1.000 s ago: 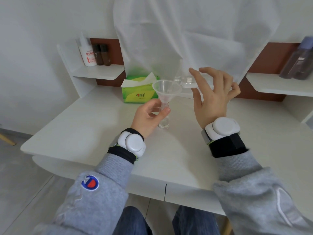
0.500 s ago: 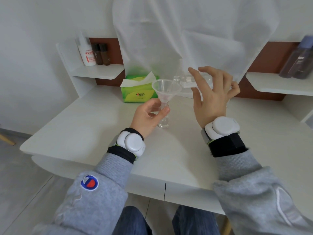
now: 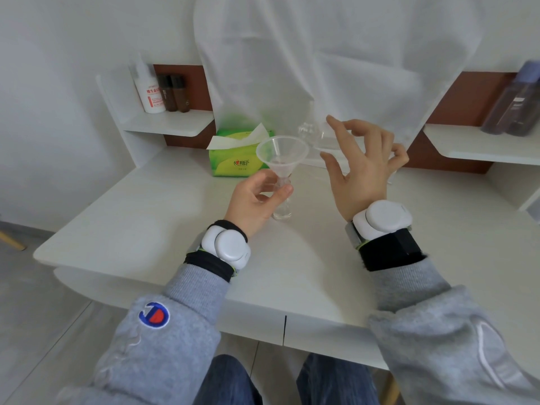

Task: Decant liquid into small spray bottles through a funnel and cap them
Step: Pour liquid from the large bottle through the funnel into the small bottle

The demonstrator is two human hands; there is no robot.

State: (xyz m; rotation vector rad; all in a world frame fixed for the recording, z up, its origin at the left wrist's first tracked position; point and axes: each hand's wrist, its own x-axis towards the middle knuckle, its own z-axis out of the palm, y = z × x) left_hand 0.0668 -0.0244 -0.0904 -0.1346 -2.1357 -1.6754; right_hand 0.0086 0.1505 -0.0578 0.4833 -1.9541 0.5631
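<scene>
Left hand (image 3: 253, 200) pinches with thumb and curled fingers; right hand (image 3: 361, 168) is raised beside it, fingers arched.
</scene>
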